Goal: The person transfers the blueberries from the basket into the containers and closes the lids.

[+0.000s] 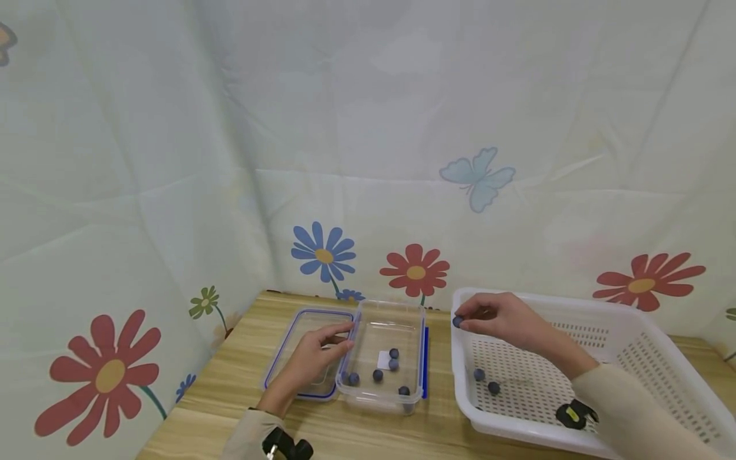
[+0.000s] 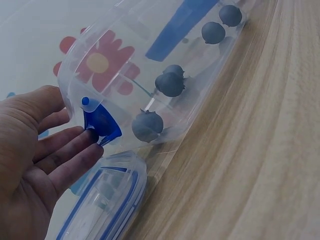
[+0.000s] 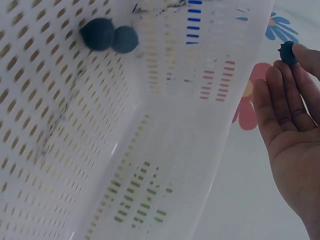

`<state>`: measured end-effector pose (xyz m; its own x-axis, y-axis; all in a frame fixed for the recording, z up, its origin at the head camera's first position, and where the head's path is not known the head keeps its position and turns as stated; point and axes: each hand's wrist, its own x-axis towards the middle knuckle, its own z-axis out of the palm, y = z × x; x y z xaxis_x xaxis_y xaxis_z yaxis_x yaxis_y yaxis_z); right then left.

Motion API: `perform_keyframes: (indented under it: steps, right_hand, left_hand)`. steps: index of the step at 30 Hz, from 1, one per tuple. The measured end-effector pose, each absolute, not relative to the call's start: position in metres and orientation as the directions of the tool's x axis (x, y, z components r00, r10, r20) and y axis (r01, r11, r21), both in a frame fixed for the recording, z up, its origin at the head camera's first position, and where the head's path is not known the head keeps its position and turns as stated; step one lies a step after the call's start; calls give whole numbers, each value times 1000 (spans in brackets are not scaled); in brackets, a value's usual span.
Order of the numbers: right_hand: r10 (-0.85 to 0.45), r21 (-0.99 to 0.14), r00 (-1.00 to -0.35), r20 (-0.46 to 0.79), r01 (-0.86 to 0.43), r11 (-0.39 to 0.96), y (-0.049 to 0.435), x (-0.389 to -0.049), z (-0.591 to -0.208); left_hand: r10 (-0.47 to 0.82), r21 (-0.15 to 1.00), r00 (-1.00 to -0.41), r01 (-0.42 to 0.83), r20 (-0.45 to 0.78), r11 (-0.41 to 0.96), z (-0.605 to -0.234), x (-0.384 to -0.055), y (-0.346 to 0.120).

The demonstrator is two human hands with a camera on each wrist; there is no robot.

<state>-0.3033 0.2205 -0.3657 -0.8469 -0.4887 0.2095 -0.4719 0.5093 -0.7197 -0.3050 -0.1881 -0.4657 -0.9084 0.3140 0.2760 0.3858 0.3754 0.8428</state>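
Note:
Between thumb and fingertips, my right hand (image 1: 497,318) pinches a blueberry (image 1: 457,321) above the left rim of a white perforated basket (image 1: 462,406). Two more blueberries (image 3: 110,36) lie on the basket's floor. Fingers extended, my left hand (image 1: 315,351) touches the left side of a clear plastic container (image 1: 384,399). The left wrist view shows its fingertips against a blue latch (image 2: 101,122) and the thumb by the rim. Several blueberries (image 1: 377,375) lie spread inside the container, near a small white square (image 1: 384,360).
A clear lid with a blue seal (image 1: 287,332) lies on the wooden table (image 1: 201,409), left of the container and partly behind my left hand. Another blue latch (image 1: 425,364) runs along the container's right side. A flower-printed cloth (image 1: 368,128) hangs behind the table.

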Motion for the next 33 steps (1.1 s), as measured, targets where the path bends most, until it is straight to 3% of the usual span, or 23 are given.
perform_keyframes:
  steps: [18, 33]
  right_hand:
    - [-527, -724, -814, 243, -514, 460, 171, -310, -369]
    - [-577, -747, -796, 183, -494, 445, 154, -313, -385]
  left_hand:
    - [312, 846, -909, 385, 278, 369, -468, -308, -188]
    - [315, 839, -906, 394, 283, 376, -469, -309, -188]
